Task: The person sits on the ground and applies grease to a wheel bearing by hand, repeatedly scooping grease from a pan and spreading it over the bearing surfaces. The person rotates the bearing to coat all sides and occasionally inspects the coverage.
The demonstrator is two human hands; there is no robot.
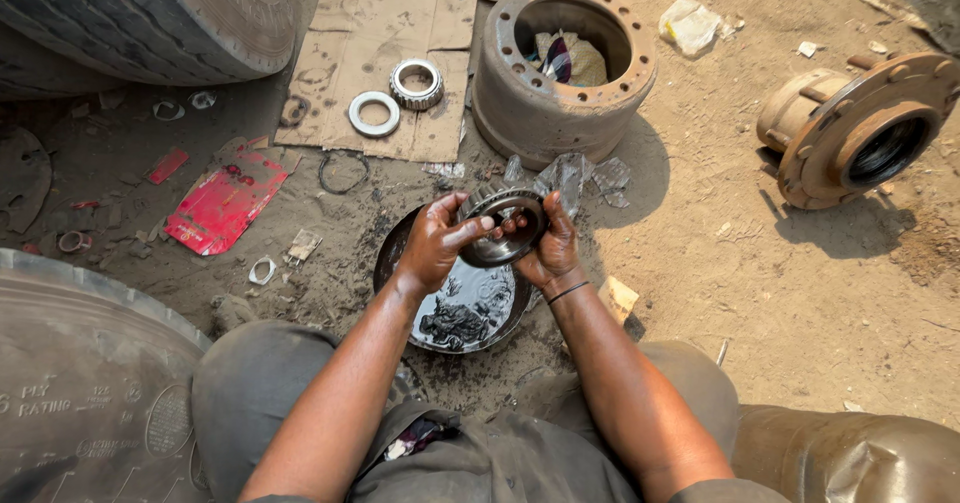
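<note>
both hands grip one greasy bearing (503,226) | left hand (432,243), right hand (548,246) flank it | above black oily pan (470,308)

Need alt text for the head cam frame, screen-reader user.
Seen from above, a seated person's left hand and right hand hold a greasy bearing over a pan of black grease on dirt ground. A brake drum, a wheel hub, cardboard with two rings, and tyres lie around.
</note>
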